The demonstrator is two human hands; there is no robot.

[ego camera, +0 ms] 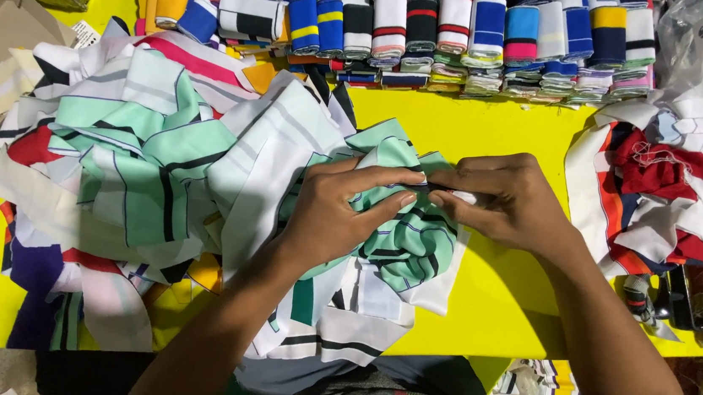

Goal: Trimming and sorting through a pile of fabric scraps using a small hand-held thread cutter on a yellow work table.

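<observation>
Because the mint-green striped fabric piece [403,236] sits on top of the loose heap of striped cloth strips [142,171] on the yellow tabletop [510,127], I press my left hand [335,213] down on it, fingers curled over its folds to keep it from sliding. My right hand [510,201] has its grip pinched shut on the piece's upper edge, meeting my left fingertips there so the edge stays taut between them. Rolled striped bands [434,27] line the far side, well apart, and a red-and-white scrap pile [674,192] lies to my right.
</observation>
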